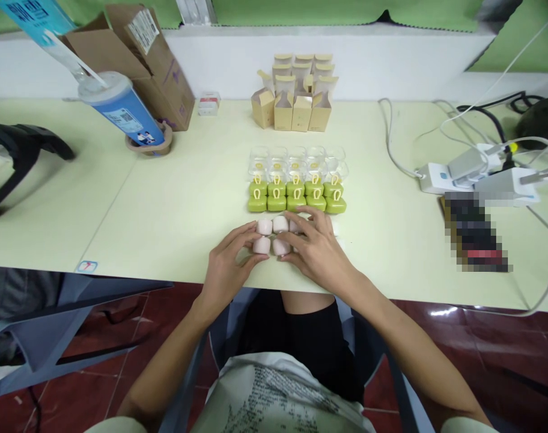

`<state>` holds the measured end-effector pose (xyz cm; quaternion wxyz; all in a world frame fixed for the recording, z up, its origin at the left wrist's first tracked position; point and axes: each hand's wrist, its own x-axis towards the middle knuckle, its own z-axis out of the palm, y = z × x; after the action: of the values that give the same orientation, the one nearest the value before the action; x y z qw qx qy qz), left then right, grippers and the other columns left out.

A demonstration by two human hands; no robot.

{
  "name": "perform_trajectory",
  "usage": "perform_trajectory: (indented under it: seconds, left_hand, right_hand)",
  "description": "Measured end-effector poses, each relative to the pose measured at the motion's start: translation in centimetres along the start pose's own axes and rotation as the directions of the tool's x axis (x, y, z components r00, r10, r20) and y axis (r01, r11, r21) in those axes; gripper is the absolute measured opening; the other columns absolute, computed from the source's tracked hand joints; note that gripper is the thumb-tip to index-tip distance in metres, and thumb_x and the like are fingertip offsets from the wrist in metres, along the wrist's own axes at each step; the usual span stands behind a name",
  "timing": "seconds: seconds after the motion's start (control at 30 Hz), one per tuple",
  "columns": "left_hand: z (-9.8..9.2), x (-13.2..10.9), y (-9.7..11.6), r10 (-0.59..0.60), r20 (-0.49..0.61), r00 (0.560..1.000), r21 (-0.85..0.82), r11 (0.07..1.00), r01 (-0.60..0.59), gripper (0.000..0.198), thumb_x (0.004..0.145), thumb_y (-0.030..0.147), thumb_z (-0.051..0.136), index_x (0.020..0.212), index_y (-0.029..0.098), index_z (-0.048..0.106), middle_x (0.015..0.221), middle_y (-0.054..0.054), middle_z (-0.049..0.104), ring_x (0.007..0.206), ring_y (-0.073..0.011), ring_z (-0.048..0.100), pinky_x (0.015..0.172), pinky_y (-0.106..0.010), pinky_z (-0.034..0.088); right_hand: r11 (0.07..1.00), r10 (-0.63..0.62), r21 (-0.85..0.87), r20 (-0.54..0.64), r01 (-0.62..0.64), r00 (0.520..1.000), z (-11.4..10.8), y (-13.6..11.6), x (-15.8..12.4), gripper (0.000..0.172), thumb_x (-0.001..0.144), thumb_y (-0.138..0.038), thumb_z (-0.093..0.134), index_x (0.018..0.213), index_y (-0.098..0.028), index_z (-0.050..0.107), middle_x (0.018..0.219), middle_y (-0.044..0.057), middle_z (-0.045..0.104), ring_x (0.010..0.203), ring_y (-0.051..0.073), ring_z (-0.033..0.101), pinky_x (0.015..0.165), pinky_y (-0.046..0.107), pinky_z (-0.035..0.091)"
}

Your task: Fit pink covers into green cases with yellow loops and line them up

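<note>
Two rows of small, rounded, pale pink pieces [280, 224] lie near the table's front edge, partly covered by my right hand. My left hand [229, 255] has its thumb and fingers closed around the leftmost piece [261, 245] of the front row. With thumb and fingertips, my right hand [319, 243] grips the front-row pale pink piece [280, 246] beside it. Just beyond them sit two rows of glossy green cases [276, 203] with pale yellow loops. Behind these are clear plastic covers [296, 157] with small yellow marks.
Open cream cartons [283, 114] stand in rows at the back. To their left are a small white-and-red box [209, 104], a blue cup [132, 114] and a cardboard box [166, 78]. White power strips [445, 177], cables and a blurred-out flat object [474, 231] lie at right.
</note>
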<state>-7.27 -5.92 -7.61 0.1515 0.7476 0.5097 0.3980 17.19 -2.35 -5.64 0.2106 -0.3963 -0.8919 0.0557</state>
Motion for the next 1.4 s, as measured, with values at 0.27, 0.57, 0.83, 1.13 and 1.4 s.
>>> perform_trajectory:
  seconds: [0.27,0.57,0.83,1.13,1.4]
  left_hand:
    - [0.4,-0.1,0.0,-0.059,-0.028,0.998,-0.040,0.998,0.058,0.028,0.096,0.032,0.088,0.120,0.021,0.079,0.142,-0.011,0.078,0.119,-0.0258,0.082,0.103,-0.043,0.072]
    - [0.1,0.1,0.1,-0.072,-0.023,0.997,-0.056,0.996,0.071,0.028,0.094,0.033,0.090,0.119,0.021,0.082,0.142,-0.012,0.079,0.113,-0.0253,0.084,0.101,-0.044,0.073]
    - [0.5,-0.2,0.1,-0.142,-0.031,0.989,-0.110,0.984,0.138,0.032,0.093,0.039,0.091,0.120,0.023,0.084,0.137,-0.010,0.077,0.101,-0.0215,0.084,0.096,-0.042,0.075]
    - [0.8,-0.1,-0.2,-0.102,-0.010,0.995,-0.067,0.993,0.101,0.031,0.096,0.039,0.088,0.121,0.023,0.080,0.141,-0.009,0.074,0.097,-0.0194,0.081,0.096,-0.042,0.073]
    - [-0.1,1.4,-0.4,0.124,0.114,0.986,0.142,0.980,-0.140,0.065,0.093,0.049,0.089,0.147,0.026,0.061,0.151,-0.016,0.063,0.140,-0.0351,0.059,0.115,-0.057,0.061]
  right_hand:
    - [1.000,0.009,0.021,-0.019,-0.008,1.000,0.1,-0.3,0.2,0.026,0.098,-0.026,0.083,0.123,-0.018,0.082,0.155,0.020,0.070,0.152,0.048,0.048,0.116,0.069,0.049]
    - [1.000,0.005,0.028,-0.037,-0.004,0.999,0.4,0.0,0.0,0.029,0.098,-0.024,0.084,0.126,-0.019,0.082,0.156,0.018,0.071,0.152,0.048,0.048,0.116,0.067,0.049]
    - [0.998,0.044,0.035,-0.044,-0.043,0.998,0.9,-0.4,0.0,0.030,0.097,-0.027,0.085,0.127,-0.021,0.082,0.157,0.019,0.070,0.153,0.049,0.049,0.111,0.068,0.050]
    - [0.999,0.019,0.027,-0.045,-0.018,0.999,0.6,-0.1,-0.1,0.033,0.102,-0.028,0.079,0.133,-0.018,0.077,0.157,0.019,0.070,0.153,0.049,0.049,0.114,0.068,0.049]
    - [0.995,0.008,0.101,-0.035,-0.004,0.999,-1.2,1.0,-0.6,0.056,0.099,-0.039,0.083,0.149,-0.019,0.067,0.160,0.021,0.066,0.154,0.046,0.049,0.122,0.069,0.047]
